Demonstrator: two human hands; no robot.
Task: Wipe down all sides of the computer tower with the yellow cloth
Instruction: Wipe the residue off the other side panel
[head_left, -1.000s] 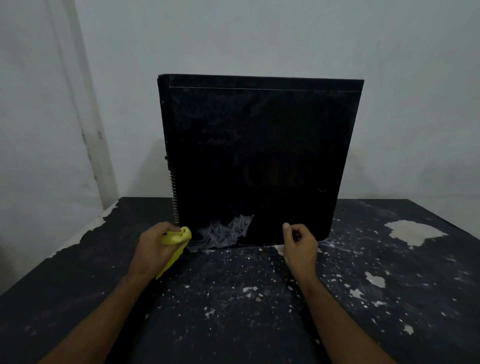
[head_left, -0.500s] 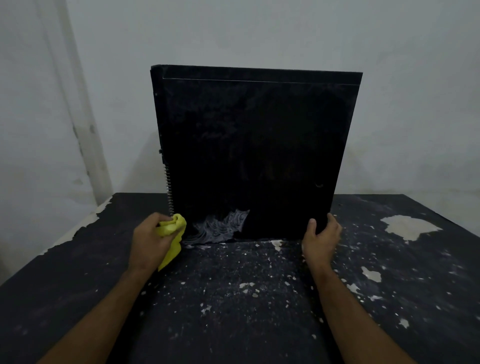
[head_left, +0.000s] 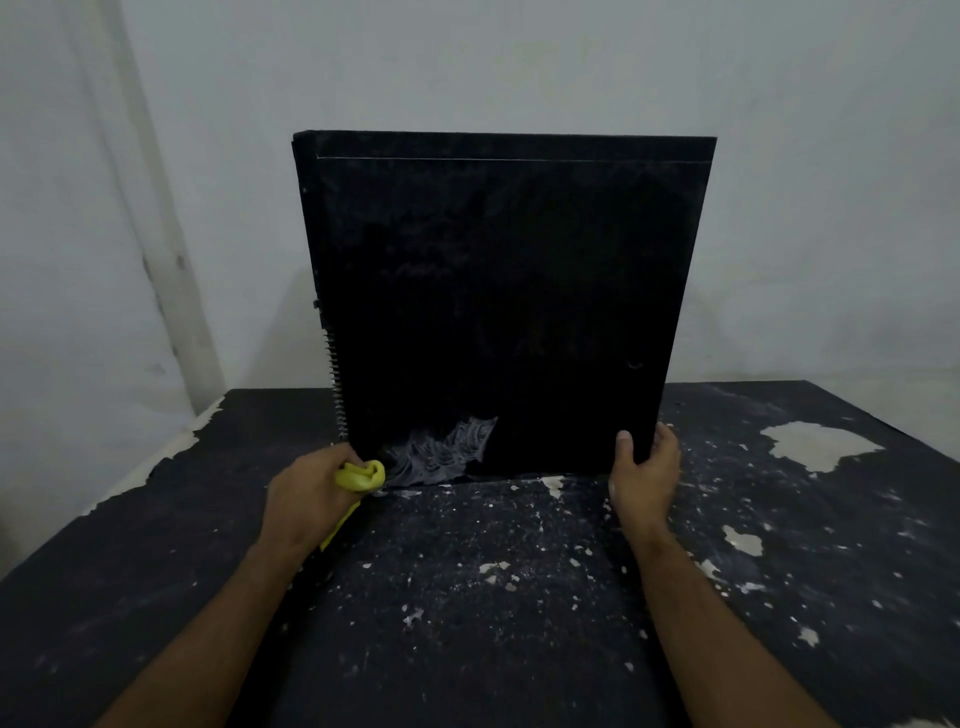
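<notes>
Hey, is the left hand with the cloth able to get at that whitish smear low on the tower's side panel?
Probably yes. The left hand holds the yellow cloth right beside the smear on the computer tower, with nothing between them.

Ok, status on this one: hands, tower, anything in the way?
Left hand grips yellow cloth at tower's lower left corner. Right hand grips lower right corner. Nothing blocking.

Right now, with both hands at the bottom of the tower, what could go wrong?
1. The computer tower stands tall on its base; the right hand grips only its lower right corner, so a hard wipe may tip it.
2. The left hand holds the yellow cloth bunched beside a whitish smear; it may spread.
</notes>
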